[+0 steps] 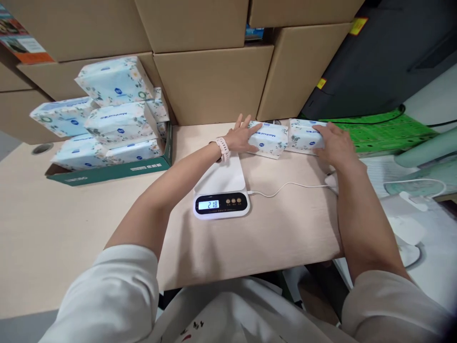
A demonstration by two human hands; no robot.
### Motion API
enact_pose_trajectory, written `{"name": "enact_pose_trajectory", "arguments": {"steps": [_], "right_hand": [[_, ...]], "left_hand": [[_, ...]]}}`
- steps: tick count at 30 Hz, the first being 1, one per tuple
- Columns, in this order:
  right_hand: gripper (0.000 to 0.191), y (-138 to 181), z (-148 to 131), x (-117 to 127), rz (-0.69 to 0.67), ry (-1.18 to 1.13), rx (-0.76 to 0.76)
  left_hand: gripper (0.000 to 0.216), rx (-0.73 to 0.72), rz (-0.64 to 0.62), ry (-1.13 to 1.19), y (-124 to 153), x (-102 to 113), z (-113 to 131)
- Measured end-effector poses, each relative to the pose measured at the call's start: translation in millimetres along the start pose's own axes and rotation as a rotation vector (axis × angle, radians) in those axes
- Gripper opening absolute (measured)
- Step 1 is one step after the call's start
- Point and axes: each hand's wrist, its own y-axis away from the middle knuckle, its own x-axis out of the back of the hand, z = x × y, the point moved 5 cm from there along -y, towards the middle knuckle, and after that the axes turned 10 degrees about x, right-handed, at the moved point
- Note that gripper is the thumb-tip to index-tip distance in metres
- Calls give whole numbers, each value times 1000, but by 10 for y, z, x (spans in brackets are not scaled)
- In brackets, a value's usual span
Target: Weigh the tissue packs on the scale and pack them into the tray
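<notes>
Two soft packs of tissues, white and pale blue with a flower print, lie end to end at the back of the table. My left hand (238, 137), a pink watch strap on its wrist, has its fingers spread and touches the left end of the nearer-left tissue pack (269, 139). My right hand (337, 144) grips the right end of the other tissue pack (303, 137), fingers on top and thumb low. Under my left wrist sits a white digital scale (221, 206), its lit display reading about 21.8.
At the left, several more tissue packs (117, 126) are piled in a green open carton (117, 175). Cardboard boxes (214, 85) line the back. A white cable (285, 186) runs right from the scale across the table. Green packaging (385, 131) lies far right.
</notes>
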Motion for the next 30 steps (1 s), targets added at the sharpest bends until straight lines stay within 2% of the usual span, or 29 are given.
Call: {"name": "enact_pose_trajectory", "arguments": {"steps": [3,7,10,14,20,24,27,28,30], "right_hand": [[69,-84,27,-10,62,-7,10],[72,-288,91,-75,76,-24,-1],[79,-473,149,-153,95,-21,-21],[71,-622,188,-231,155,-12,27],[70,-589,162,-270,123,-15,27],[79,-503,4,-170,59,21,-33],[83,-435,-195,21,101,38,-21],[82,-410,-291,97,145,27,14],[79,-342,-537,228,238,-27,108]], "left_hand": [[99,90,11,-20,-29,-69,81],[87,203,68,35,-166,-108,226],[84,251,97,49,-306,-90,323],[82,296,128,26,-435,-51,329],[81,345,182,-15,-538,-63,293],[92,271,128,10,-586,-131,211],[104,129,113,99,-399,-71,35],[107,56,166,133,-244,17,-39],[105,-87,365,190,240,300,-224]]}}
